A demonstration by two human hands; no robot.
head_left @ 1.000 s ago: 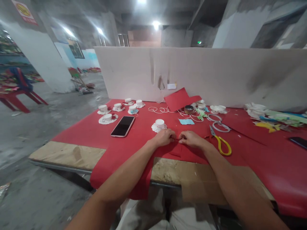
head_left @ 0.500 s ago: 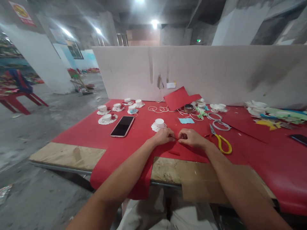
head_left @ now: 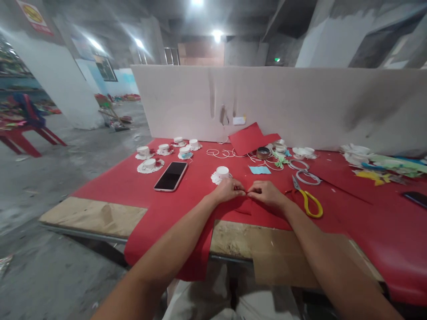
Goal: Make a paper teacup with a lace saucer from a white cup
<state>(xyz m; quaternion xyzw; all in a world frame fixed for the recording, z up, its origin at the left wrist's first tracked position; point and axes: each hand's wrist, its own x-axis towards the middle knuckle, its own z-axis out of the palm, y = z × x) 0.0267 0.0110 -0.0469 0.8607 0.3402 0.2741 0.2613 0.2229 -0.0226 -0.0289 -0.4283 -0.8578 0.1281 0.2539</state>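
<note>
Fingertips of my left hand (head_left: 229, 190) and my right hand (head_left: 265, 192) almost meet above the red sheet (head_left: 187, 222) on the table. Both hands pinch a small red piece (head_left: 247, 192), which the fingers mostly hide; its kind is unclear. Just beyond my left hand stands a small white paper cup (head_left: 222, 171) on a lacy white base. A thin red strip (head_left: 244, 212) lies on the sheet below the hands. To the right of my right hand rest scissors (head_left: 312, 205) with yellow handles, their blades pointing away from me.
Left of the hands lies a phone (head_left: 171, 176); several white cups on lacy bases (head_left: 151, 166) stand behind it. Farther back are light blue paper (head_left: 260, 170), a tape roll (head_left: 263, 153), white cord (head_left: 220, 154) and grey wire rings (head_left: 308, 176). A pale upright board (head_left: 283, 102) closes off the rear.
The fingertips have shifted slightly around the small red piece, and the right fingers look a little more extended. The view has moved slightly; the other things lie as before.
</note>
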